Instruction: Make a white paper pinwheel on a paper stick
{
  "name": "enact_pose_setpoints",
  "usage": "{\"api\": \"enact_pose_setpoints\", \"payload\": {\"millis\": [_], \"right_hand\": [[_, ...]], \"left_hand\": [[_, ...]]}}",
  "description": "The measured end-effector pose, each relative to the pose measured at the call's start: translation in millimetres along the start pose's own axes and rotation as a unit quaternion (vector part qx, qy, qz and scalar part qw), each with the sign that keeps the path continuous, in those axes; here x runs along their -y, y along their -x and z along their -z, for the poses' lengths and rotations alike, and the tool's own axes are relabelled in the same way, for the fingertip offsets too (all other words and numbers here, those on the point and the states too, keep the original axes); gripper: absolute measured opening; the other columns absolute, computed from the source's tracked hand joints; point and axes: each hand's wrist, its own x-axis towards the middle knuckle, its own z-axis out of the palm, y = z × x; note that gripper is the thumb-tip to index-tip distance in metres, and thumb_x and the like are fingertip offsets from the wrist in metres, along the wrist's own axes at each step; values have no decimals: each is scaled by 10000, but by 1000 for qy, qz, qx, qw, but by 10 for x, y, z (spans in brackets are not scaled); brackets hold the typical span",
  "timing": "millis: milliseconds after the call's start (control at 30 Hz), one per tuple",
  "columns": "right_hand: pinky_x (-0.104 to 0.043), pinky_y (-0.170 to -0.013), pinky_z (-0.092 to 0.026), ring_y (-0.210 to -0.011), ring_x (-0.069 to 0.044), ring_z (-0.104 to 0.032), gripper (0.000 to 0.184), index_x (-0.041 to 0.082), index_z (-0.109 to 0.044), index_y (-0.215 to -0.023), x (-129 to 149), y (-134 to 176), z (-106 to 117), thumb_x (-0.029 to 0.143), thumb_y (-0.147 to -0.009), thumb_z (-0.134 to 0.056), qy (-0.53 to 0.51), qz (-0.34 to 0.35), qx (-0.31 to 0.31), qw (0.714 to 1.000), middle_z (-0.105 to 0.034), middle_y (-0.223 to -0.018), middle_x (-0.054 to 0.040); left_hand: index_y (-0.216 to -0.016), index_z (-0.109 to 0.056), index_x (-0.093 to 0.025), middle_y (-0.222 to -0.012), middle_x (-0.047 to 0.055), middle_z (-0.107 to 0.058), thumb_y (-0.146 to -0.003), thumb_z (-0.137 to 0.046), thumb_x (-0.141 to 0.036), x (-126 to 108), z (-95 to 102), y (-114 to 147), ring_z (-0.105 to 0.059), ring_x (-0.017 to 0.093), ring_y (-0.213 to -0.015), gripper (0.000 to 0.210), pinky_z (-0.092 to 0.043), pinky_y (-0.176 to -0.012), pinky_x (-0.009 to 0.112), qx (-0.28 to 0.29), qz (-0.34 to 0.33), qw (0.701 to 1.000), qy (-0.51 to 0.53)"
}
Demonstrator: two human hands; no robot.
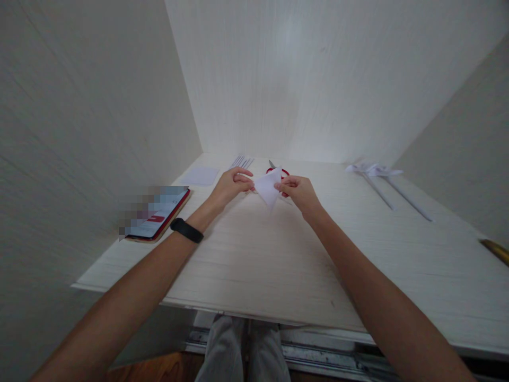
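A small piece of white paper (267, 187) is held up over the middle of the worktop (254, 254), between the two hands, and is seen as a slanted shape narrowing to a point toward the front edge. Its left corner is pinched by the left hand (234, 183), with thumb and fingers (243, 186) brought together at the tip and another finger lifted above them. Its right side is pinched by the right hand (297, 191), the thumb being laid on the near face and the other fingers curled behind. Just beyond the paper, scissors (285, 173) with red handles are partly covered by it and by the right hand, their blades being pointed toward the back wall (294, 79). A flat white sheet (201, 175) is placed beyond the left forearm, and near it some narrow strips (242, 161) are laid side by side. A phone (161, 215) with a lit screen is set by the left wall (99, 116), near the left wrist, on which a black band (186, 230) is worn. Well to the right, white folded shapes (374, 170) are seen with two sticks (409, 199) slanted toward the front. Below the front edge, legs (242, 350) in grey trousers are partly shown.
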Motion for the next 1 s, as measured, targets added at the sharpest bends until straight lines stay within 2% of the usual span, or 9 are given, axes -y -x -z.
{"api": "enact_pose_setpoints", "payload": {"millis": [233, 433, 600, 700, 833, 1000], "right_hand": [[-248, -615, -521, -665, -93, -587, 176, 115, -611, -892, 20, 4, -16, 290, -909, -603, -8, 11, -20, 1000, -616, -809, 1], [-229, -586, -498, -603, -77, -553, 186, 115, -597, -803, 69, 25, -21, 274, -898, -617, -28, 31, -37, 998, -583, -717, 28], [-210, -556, -471, -558, -65, -520, 190, 118, -580, -744, 83, 32, -34, 239, -876, -642, -48, 50, -54, 996, -554, -656, 48], [-197, -529, -447, -529, -57, -495, 216, 119, -571, -715, 82, 30, -34, 248, -869, -650, -57, 59, -62, 995, -539, -626, 54], [-192, -513, -428, -509, -55, -484, 234, 118, -569, -689, 76, 29, -30, 252, -853, -668, -63, 63, -67, 994, -529, -595, 61], [-187, -501, -412, -494, -52, -478, 206, 118, -572, -686, 69, 30, -30, 211, -833, -684, -68, 58, -73, 993, -537, -587, 66]], "left_hand": [[-949, -608, -142, -715, 6, -685, -701, -701, -157, -6, -16, 6, -658, 124, -709, 265, -498, -708, 253, -4, -4, 1000, 20], [-951, -601, -146, -786, 45, -700, -750, -611, -189, -38, -48, 42, -681, 143, -762, 206, -514, -704, 258, 8, -21, 1000, -7], [-1010, -572, -130, -853, 67, -706, -804, -515, -149, 3, -72, 13, -690, 152, -778, 215, -533, -682, 267, 15, -62, 993, -98], [-1026, -574, -128, -896, 57, -683, -829, -546, -157, 72, -74, -3, -664, 151, -801, 201, -536, -724, 300, -6, -114, 974, -195], [-1028, -601, -141, -951, 41, -640, -863, -605, -279, 129, -82, 39, -615, 175, -879, 215, -519, -824, 394, -28, -179, 924, -337], [-1058, -586, -141, -962, 45, -633, -893, -559, -286, 111, -99, 101, -609, 171, -865, 221, -515, -811, 384, -37, -210, 874, -436]]}}
